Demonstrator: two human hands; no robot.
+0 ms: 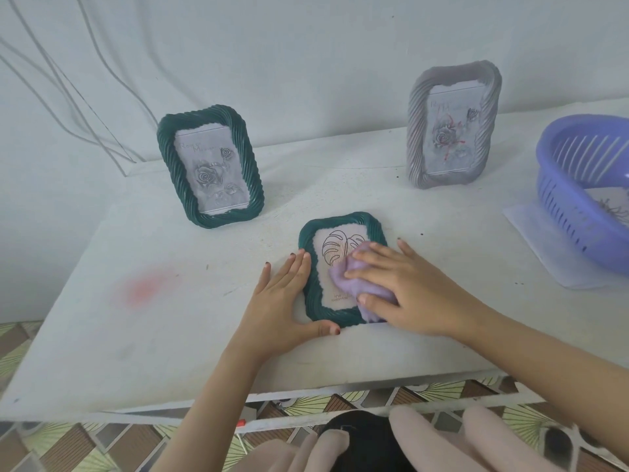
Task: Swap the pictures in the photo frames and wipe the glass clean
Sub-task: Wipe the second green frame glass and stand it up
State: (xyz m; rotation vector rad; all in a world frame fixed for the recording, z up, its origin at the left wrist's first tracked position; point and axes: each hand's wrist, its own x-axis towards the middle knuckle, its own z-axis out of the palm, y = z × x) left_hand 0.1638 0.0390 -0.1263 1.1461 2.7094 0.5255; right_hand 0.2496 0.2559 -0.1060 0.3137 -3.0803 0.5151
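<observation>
On the glass of the flat green frame (340,220), pressing a bunched lilac cloth (342,277) down with the right hand (405,287), fingers nearly straight, not clenched, and bracing its left rim with the left hand (282,294), laid flat. Looks mid-wipe, leaf picture (340,248) already in, so partway at best: behind-left of that frame a standing green frame (170,155), behind-right a grey frame (417,131), both upright with rose prints, swapped or cleaned impossible to tell. Far right of it a purple basket (558,185) on paper (544,247), all on a scuffed white table (136,345) with a pink stain (146,289) to the left, pale wall (306,46) behind.
</observation>
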